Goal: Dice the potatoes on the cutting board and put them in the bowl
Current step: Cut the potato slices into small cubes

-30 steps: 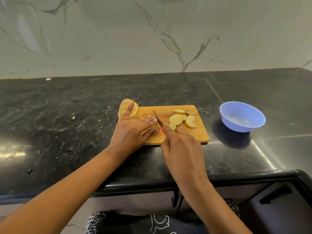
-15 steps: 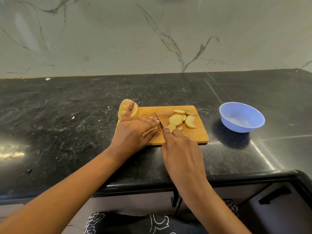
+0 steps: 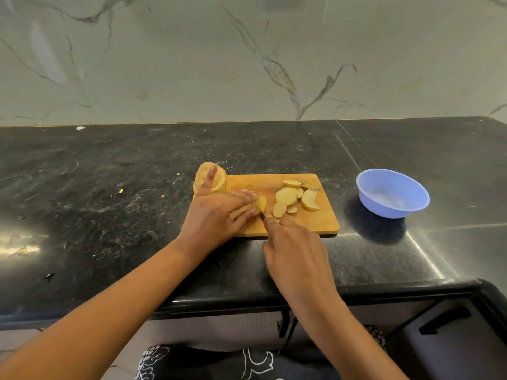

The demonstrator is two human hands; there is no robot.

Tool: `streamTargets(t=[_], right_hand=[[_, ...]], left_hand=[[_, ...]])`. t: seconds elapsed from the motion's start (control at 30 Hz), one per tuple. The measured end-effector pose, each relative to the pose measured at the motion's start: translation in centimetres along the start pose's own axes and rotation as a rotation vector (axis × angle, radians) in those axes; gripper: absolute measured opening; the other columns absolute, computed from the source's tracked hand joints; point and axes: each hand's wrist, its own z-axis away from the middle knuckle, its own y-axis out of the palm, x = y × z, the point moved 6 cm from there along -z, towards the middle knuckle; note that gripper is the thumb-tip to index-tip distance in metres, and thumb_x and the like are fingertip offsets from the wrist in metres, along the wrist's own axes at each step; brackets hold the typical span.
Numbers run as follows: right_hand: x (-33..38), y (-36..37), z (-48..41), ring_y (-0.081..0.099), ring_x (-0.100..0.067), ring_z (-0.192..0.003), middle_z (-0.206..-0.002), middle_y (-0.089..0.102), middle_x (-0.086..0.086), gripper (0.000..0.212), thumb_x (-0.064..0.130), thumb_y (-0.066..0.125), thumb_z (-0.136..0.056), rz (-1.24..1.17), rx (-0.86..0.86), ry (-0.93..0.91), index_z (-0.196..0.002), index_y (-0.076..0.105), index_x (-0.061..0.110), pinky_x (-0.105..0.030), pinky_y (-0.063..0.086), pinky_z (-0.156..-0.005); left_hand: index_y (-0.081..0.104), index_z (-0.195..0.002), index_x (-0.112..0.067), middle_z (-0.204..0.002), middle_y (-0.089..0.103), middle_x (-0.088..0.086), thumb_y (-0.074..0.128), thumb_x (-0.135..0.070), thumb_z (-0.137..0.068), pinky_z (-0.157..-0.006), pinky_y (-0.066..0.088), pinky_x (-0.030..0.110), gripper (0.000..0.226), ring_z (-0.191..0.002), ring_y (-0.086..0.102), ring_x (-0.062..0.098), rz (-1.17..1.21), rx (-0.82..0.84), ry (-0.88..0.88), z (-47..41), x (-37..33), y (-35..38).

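Note:
A wooden cutting board [image 3: 323,223] lies on the black counter. My left hand [image 3: 216,218] holds down a potato piece [image 3: 261,202] on the board, and only the piece's cut end shows past the fingertips. The thumb points up over a whole potato [image 3: 219,180] at the board's far left corner. My right hand [image 3: 293,245] grips a knife whose red handle and blade are almost hidden; the blade sits right beside the held piece. Several round potato slices [image 3: 286,196] lie on the board's right half. A pale blue bowl [image 3: 392,192] stands to the right of the board.
The black stone counter [image 3: 109,187] carries small scraps and crumbs on its left side. A marble wall [image 3: 247,58] rises behind it. The counter's front edge runs just below my wrists, with cabinet fronts and a dark handle [image 3: 444,319] underneath.
The knife blade, raised and visible a second ago, has come down next to the held piece and is now mostly hidden. My right hand has shifted slightly forward. The left hand stays put.

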Motion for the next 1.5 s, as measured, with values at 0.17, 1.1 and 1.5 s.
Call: streamTargets(t=[0.17,1.1,1.5], right_hand=[[-0.2,-0.2,1.6,0.056,-0.017,-0.096,-0.114,0.052,0.006,0.045,0.023,0.033,-0.101,0.023,0.055,0.019,-0.146,0.03,0.023,-0.024,0.032,-0.065],[-10.5,-3.1,-1.5,0.052,-0.021,-0.059,-0.067,0.056,-0.004,0.038,0.011,0.059,-0.088,-0.114,-0.363,0.104,-0.125,0.062,0.017,-0.034,0.045,-0.056],[-10.7,-2.6,-1.5,0.049,-0.017,-0.059,-0.067,0.054,-0.002,0.038,0.014,0.06,-0.089,-0.145,-0.347,0.098,-0.127,0.06,0.02,-0.029,0.042,-0.057]], left_hand=[[0.074,-0.099,-0.011,-0.094,0.074,-0.003,0.061,-0.039,-0.082,-0.117,0.013,0.042,0.036,-0.091,0.068,0.005,0.009,0.01,-0.045,0.1,0.4,0.0],[0.067,-0.113,-0.023,-0.111,0.07,-0.003,0.047,-0.054,-0.084,-0.117,0.01,0.044,0.047,-0.079,0.069,0.012,-0.012,0.314,-0.111,-0.6,-0.5,1.3],[0.035,-0.145,-0.023,-0.125,0.063,-0.003,0.06,-0.038,-0.091,-0.107,-0.02,0.017,0.061,-0.125,0.052,0.02,0.075,0.427,-0.23,0.0,-0.3,0.4]])
